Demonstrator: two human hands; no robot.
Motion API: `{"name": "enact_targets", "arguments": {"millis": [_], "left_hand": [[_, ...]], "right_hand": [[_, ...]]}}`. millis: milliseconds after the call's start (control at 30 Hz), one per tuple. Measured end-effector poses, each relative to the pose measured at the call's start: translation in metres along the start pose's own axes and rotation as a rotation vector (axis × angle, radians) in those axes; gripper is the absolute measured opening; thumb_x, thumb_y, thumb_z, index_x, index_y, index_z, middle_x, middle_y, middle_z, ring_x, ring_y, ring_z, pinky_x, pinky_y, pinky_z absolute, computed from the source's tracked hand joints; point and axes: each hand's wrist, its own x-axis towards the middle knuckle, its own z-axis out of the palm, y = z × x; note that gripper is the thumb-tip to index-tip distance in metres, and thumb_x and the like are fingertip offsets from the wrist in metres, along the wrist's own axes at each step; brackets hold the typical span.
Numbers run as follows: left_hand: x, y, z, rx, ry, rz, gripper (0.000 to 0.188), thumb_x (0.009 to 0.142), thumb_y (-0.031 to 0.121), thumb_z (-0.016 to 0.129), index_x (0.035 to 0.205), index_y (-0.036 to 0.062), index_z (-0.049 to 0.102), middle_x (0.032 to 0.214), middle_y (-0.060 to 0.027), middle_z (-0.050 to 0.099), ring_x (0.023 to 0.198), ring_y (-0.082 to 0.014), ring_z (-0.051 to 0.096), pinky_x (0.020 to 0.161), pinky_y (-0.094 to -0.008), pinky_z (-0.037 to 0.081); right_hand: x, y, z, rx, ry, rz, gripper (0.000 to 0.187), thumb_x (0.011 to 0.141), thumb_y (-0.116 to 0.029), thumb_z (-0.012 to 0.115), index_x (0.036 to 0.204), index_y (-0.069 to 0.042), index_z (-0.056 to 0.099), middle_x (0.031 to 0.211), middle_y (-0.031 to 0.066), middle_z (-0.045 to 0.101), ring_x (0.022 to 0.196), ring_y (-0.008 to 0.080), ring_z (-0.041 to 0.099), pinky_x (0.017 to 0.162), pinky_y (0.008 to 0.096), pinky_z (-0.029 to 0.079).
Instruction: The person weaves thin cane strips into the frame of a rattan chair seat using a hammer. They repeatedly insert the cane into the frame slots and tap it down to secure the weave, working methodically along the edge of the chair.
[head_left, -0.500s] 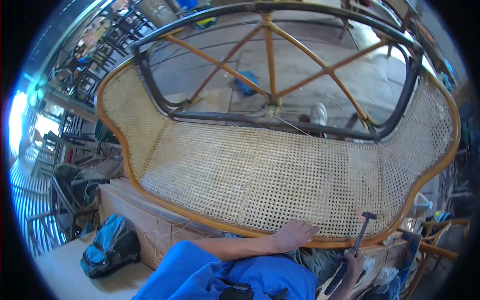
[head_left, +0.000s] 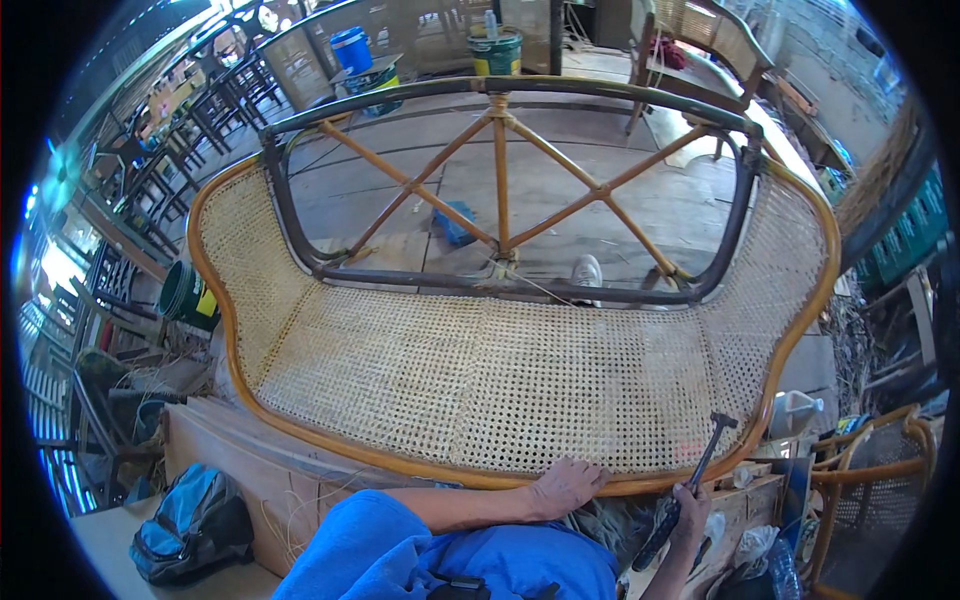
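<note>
Before me lies a rattan bench frame with a woven cane panel (head_left: 470, 380), edged by a curved orange-brown rattan rim (head_left: 345, 455). My left hand (head_left: 568, 488) rests with its fingers laid over the near rim and the edge of the weave, holding nothing loose. In my right hand (head_left: 692, 512) is a small hammer (head_left: 712, 448), gripped by its dark handle. The hammer's head is raised at the panel's near right part. Beyond the weave, a dark frame (head_left: 420, 280) encloses crossed rattan poles (head_left: 500, 185).
A blue and grey backpack (head_left: 192, 525) sits at the lower left. Wooden boards (head_left: 235, 440) stand under the near edge. At the right are a white jug (head_left: 793, 412) and a cane chair (head_left: 870, 490). Buckets (head_left: 350, 50) and a shoe (head_left: 588, 275) appear beyond the frame.
The view has shifted, showing more of the far room. My right hand with the hammer has risen closer to the rim. My left hand stays on the near edge.
</note>
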Motion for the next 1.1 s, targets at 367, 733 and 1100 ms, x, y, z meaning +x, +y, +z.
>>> {"name": "enact_targets", "arguments": {"millis": [367, 733, 1100], "left_hand": [[0.05, -0.028, -0.148, -0.065, 0.176, 0.087, 0.025, 0.079, 0.012, 0.058, 0.101, 0.0015, 0.059, 0.08, -0.013, 0.056, 0.074, -0.0305, 0.06, 0.062, -0.0435, 0.049], [0.172, -0.115, -0.284, 0.149, 0.272, -0.174, 0.036, 0.079, 0.033, 0.073, 0.099, 0.0034, 0.069, 0.091, -0.0083, 0.065, 0.08, -0.0194, 0.062, 0.072, -0.0315, 0.049], [0.188, -0.125, -0.291, 0.077, 0.189, -0.25, 0.037, 0.081, 0.033, 0.072, 0.101, 0.0022, 0.067, 0.087, -0.005, 0.06, 0.08, -0.0142, 0.058, 0.072, -0.0273, 0.046]], "right_hand": [[-0.036, -0.095, 0.025, 0.301, -0.064, -0.318, 0.011, 0.087, -0.011, 0.061, 0.095, -0.006, 0.056, 0.072, 0.0041, 0.057, 0.057, 0.0113, 0.055, 0.047, 0.0245, 0.044], [-0.023, -0.013, 0.044, 0.39, -0.125, -0.004, 0.012, 0.087, -0.013, 0.062, 0.088, -0.004, 0.054, 0.061, 0.0019, 0.049, 0.044, 0.0109, 0.046, 0.042, 0.0239, 0.039], [-0.008, 0.038, 0.047, 0.511, -0.194, 0.322, 0.015, 0.088, -0.016, 0.064, 0.086, -0.007, 0.052, 0.065, 0.0021, 0.048, 0.046, 0.0128, 0.047, 0.041, 0.028, 0.041]]}}
